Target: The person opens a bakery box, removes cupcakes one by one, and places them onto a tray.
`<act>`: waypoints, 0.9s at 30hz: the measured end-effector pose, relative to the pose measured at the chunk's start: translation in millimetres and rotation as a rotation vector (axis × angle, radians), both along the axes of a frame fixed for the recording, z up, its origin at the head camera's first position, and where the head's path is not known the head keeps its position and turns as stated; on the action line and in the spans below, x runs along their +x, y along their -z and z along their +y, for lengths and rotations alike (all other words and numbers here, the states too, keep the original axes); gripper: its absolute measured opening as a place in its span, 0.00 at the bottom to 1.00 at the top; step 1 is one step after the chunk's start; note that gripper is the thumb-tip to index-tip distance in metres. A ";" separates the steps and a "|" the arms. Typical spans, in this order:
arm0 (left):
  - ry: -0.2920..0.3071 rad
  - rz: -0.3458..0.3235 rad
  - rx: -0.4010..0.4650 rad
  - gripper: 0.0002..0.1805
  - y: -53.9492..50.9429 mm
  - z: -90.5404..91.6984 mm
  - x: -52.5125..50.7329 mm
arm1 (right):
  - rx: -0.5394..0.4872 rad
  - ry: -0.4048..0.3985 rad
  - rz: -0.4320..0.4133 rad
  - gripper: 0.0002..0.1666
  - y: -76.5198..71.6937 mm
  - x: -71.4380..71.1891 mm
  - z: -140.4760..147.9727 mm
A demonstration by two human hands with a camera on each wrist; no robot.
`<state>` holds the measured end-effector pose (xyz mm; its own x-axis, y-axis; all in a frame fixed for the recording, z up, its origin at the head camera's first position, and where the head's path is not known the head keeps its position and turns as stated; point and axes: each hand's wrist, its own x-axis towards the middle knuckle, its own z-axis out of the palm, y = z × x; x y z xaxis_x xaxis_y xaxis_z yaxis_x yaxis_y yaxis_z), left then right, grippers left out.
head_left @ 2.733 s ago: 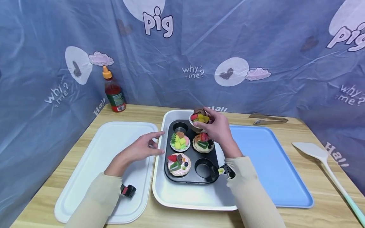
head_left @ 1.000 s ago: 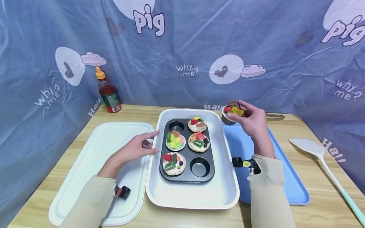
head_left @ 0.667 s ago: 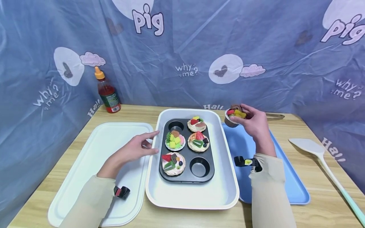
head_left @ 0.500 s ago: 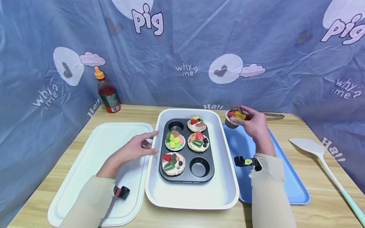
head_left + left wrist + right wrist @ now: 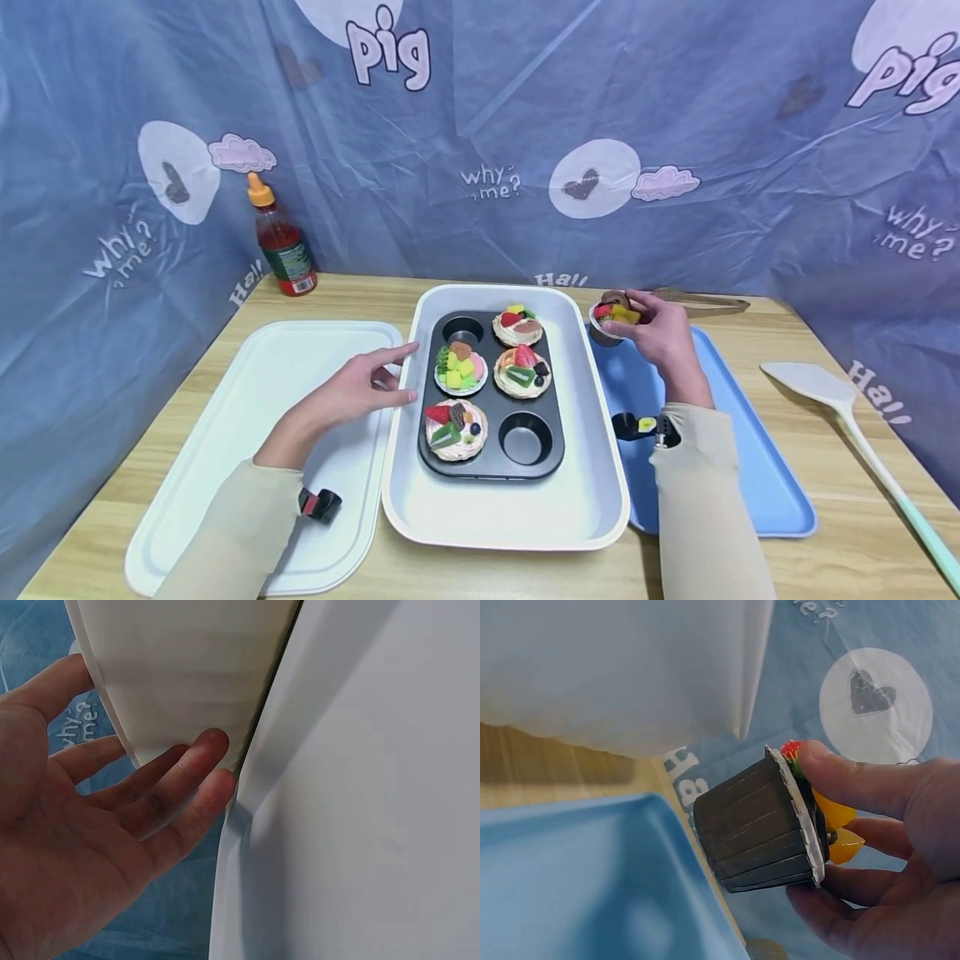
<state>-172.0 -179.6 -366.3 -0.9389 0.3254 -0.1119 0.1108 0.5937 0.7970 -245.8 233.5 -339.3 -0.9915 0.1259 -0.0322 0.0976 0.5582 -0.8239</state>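
Note:
My right hand [image 5: 667,337] pinches a toy cupcake [image 5: 754,825] by its topped rim, thumb on one side and fingers on the other. The cupcake has a dark pleated cup, red and yellow fruit pieces and a brown swirl. It hangs above the far left corner of the blue tray [image 5: 720,450]. With its fingers spread, my left hand [image 5: 352,392] touches the left wall of the deep white pan [image 5: 510,521]. Inside that pan lies a black muffin tin [image 5: 491,468]. Several topped toy tarts, such as a pink cream one [image 5: 468,450], sit in its cups; two cups are bare.
A white tray [image 5: 330,346] lies to the left under my left forearm. Behind it stands a red sauce bottle [image 5: 288,250]. Tongs [image 5: 701,300] lie at the back right, and a white spatula [image 5: 855,417] with a green handle lies at the far right.
My right hand has carried the cupcake from above the muffin tin rightward to above the blue tray, and lately lowered it slightly. The left hand has stayed at the pan's side.

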 end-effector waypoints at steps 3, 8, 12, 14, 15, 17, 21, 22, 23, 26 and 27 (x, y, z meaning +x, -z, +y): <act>-0.001 -0.001 0.001 0.41 -0.2 0.6 0.1 | 0.014 0.004 0.000 0.45 2.9 -1.0 0.6; 0.003 0.000 0.003 0.41 -0.8 1.3 -0.1 | 0.048 0.008 0.002 0.44 7.6 -3.1 1.9; -0.002 -0.004 0.002 0.41 -0.8 1.1 -0.3 | 0.063 0.015 -0.009 0.44 9.8 -4.7 2.2; -0.004 -0.007 0.002 0.41 -0.4 0.7 -0.6 | 0.078 0.011 -0.014 0.44 10.9 -5.5 2.4; -0.005 -0.008 0.003 0.41 -0.4 0.5 -0.4 | 0.080 0.009 -0.016 0.45 11.4 -5.9 2.6; -0.006 -0.009 0.006 0.41 -0.3 0.2 0.1 | 0.084 0.001 -0.017 0.45 12.8 -6.4 3.0; -0.004 -0.005 0.010 0.41 0.2 -0.3 0.8 | 0.078 -0.011 -0.014 0.45 15.4 -7.0 3.0; -0.003 -0.004 0.009 0.41 0.4 -0.4 0.7 | 0.080 -0.013 -0.014 0.46 16.1 -7.2 3.2; -0.003 -0.003 0.010 0.41 0.6 -0.4 0.5 | 0.080 -0.012 -0.016 0.46 16.6 -7.5 3.2; -0.003 -0.003 0.007 0.41 0.7 -0.4 0.3 | 0.086 -0.010 -0.025 0.46 17.7 -8.4 3.2; -0.004 -0.004 0.007 0.41 0.6 -0.4 0.3 | 0.088 -0.011 -0.028 0.46 17.8 -8.5 3.2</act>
